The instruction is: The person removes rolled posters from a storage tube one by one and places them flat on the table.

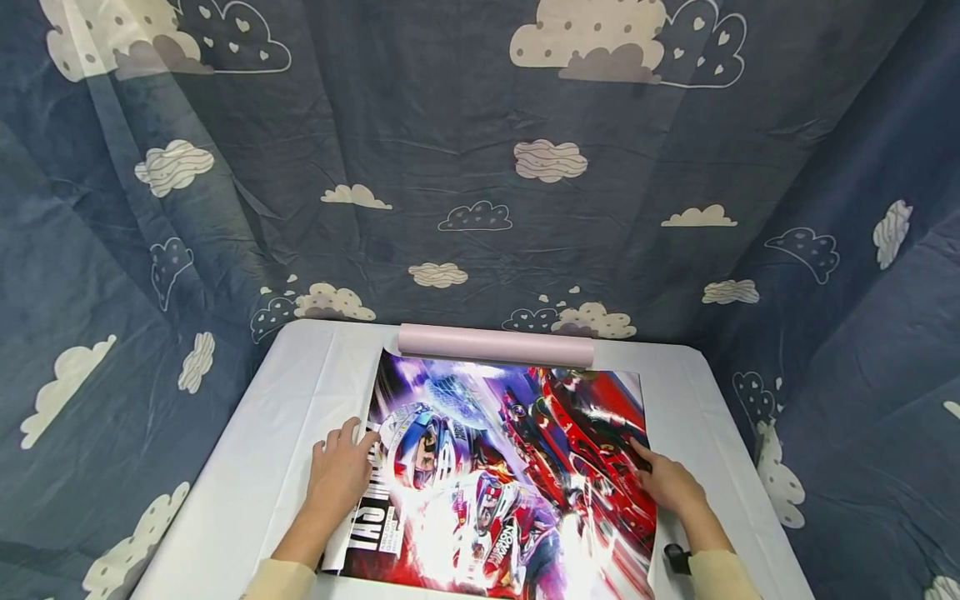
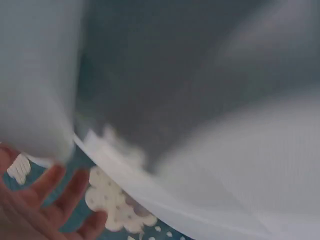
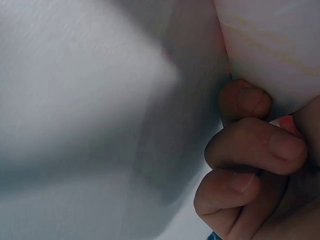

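A glossy poster [image 1: 517, 467], printed with a helmeted racing driver and a red race car, lies spread across the white table. Its left edge bends up, showing a white strip. My left hand [image 1: 339, 475] is at that edge in the head view, thumb reaching over the print and the other fingers outside it. Loosely extended fingers [image 2: 70, 197] appear below the pale curl in the left wrist view. My right hand [image 1: 671, 483] pinches the right edge, thumb on top. In the right wrist view its fingers [image 3: 255, 145] curl at the edge, beside a bit of red print.
A pale pink roll [image 1: 495, 344] lies across the back of the white table [image 1: 300, 375], along the poster's far edge. A small black object [image 1: 677, 558] is by the right wrist. Dark blue cloud-patterned curtains [image 1: 450, 125] surround the table at the back and sides.
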Tool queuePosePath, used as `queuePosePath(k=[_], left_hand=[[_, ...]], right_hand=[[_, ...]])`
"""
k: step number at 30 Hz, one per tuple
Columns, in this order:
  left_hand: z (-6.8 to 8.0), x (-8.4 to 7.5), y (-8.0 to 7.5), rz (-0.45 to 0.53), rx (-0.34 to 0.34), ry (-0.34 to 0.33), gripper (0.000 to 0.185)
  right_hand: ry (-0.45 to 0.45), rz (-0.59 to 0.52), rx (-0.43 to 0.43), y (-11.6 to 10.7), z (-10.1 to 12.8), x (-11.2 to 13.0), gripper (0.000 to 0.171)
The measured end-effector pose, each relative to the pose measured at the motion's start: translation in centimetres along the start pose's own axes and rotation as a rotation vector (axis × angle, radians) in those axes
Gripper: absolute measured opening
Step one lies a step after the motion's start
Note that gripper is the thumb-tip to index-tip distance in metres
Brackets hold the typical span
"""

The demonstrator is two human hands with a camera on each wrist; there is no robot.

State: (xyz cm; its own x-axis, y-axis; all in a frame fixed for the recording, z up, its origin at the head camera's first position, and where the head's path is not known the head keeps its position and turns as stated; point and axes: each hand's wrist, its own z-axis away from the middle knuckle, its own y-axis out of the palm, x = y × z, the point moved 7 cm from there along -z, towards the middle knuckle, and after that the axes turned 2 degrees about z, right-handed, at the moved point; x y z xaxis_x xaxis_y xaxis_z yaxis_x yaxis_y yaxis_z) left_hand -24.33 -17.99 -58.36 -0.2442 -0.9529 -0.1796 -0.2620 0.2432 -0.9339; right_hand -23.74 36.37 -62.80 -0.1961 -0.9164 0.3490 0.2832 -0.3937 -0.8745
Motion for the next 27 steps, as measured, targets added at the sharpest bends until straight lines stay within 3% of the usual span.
queuePosePath(k=[4,11,15,19,23,27], left_hand=[[-0.4,1.7,-0.5,0.118,0.041,-0.116,0.039],[-0.8,5.1,0.3,0.365,0.237,-0.332,0.038],[-1.0,6.9,1.1,0.497,0.321,-0.412,0.029],[-1.1,8.1,2.2,0.647,0.428,-0.412,0.025],[-1.0,8.6,3.0,0.863,0.544,-0.382,0.044],[-0.9,8.7,3.2,1.006,0.596,-0.306,0.060]], right_hand=[[-0.005,-0.009,-0.015,-0.1,0.2,-0.5,0.066],[-0.021,-0.074,-0.042,-0.1,0.2,-1.3,0.065],[-0.011,-0.192,-0.002,0.3,0.1,-2.0,0.074],[-0.004,-0.398,0.081,0.8,0.3,-2.3,0.085],[-0.015,-0.539,0.116,0.9,0.8,-2.6,0.086],[-0.036,-0.643,0.085,0.7,1.5,-3.2,0.083]])
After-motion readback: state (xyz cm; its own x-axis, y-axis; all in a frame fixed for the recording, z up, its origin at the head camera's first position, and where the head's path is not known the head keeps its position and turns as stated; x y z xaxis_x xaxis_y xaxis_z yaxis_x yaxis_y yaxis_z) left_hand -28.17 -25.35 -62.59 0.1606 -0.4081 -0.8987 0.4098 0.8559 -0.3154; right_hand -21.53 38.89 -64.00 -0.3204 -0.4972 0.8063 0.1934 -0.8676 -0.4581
